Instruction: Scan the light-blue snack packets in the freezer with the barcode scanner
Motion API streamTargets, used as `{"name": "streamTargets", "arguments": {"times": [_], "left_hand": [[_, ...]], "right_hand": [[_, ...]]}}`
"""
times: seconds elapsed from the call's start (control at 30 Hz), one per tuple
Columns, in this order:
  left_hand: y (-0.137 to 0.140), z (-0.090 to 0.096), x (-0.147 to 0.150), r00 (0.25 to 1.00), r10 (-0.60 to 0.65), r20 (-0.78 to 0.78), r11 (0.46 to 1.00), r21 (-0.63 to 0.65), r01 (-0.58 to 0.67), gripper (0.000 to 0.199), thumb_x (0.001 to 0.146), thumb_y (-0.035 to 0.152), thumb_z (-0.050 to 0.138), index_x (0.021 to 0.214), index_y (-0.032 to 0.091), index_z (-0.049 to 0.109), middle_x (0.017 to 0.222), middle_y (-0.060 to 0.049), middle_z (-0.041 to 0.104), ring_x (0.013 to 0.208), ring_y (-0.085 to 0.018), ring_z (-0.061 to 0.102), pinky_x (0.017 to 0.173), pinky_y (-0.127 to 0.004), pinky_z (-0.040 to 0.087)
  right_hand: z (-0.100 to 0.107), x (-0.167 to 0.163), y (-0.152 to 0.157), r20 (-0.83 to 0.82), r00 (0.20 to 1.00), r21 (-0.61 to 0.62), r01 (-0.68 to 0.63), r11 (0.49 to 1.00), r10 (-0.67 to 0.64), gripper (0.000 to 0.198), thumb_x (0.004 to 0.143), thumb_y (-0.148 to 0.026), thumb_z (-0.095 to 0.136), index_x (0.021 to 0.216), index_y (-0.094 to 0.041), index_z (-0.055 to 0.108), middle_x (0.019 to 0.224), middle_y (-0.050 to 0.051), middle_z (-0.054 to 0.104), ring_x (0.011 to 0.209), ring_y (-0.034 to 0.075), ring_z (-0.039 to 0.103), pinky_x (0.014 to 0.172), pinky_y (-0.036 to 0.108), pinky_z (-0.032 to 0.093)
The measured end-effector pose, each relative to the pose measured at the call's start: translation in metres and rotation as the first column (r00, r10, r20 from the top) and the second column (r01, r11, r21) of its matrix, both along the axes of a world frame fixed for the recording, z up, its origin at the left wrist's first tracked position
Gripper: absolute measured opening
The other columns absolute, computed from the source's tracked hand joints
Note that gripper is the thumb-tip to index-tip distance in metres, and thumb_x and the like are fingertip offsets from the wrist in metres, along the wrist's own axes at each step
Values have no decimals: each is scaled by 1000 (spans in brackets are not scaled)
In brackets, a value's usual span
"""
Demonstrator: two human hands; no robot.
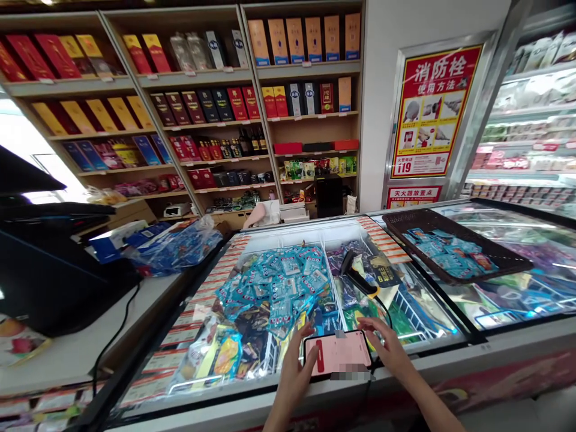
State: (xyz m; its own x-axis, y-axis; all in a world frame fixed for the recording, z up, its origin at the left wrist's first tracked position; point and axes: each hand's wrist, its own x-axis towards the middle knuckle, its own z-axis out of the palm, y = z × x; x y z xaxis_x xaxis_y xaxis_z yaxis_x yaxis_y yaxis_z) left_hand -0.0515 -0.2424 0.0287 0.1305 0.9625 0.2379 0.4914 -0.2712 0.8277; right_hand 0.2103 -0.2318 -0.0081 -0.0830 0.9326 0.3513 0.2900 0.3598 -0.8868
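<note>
A smartphone (342,354) lies sideways between my two hands, its lit screen pink with a red block at the left; part of the screen is blurred out. My left hand (294,366) is closed around its left end, the thumb over the screen. At the other end, my right hand (389,349) curls its fingers about the upper right corner. Just beyond the phone, a black and yellow handheld barcode scanner (360,279) rests on the freezer's glass top, its cord running toward my right hand. A spread of small light-blue packets (288,276) lies farther left.
A chest freezer (148,375) with glass lids stands before me. On its right side sits a dark brown tray (508,264) holding more blue packets. To the left, a bagged blue bundle (175,246) lies on a counter. Shelves (216,123) of boxes line the back wall.
</note>
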Motion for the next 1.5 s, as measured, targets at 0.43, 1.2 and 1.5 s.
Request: {"name": "streamTargets", "arguments": {"times": [0.43,1.2,1.5], "left_hand": [[31,-3,-69,858,287,-427,918,379,-118,54,82,45,53,134,33,44,151,-6,24,142,-33,7,109,-60,17],[105,-14,-98,578,495,-648,840,527,-128,57,84,50,46,138,35,37,149,-6,32,134,-32,30,102,-49,34],[110,-19,-91,511,551,-660,831,495,-256,61,85,52,40,141,30,32,153,-9,20,141,-30,15,108,-63,2]], "right_hand": [[32,-39,42,364,931,176,-67,982,-2,41,92,-42,36,130,-33,47,129,5,53,122,24,46,103,45,36],[14,-197,189,686,699,116,171,978,-203,66,89,-63,20,147,-31,18,153,9,17,138,34,18,107,51,21],[19,-197,185,527,849,52,-91,994,50,60,90,-63,15,145,-39,15,155,-4,-3,141,29,-8,111,55,9]]}}
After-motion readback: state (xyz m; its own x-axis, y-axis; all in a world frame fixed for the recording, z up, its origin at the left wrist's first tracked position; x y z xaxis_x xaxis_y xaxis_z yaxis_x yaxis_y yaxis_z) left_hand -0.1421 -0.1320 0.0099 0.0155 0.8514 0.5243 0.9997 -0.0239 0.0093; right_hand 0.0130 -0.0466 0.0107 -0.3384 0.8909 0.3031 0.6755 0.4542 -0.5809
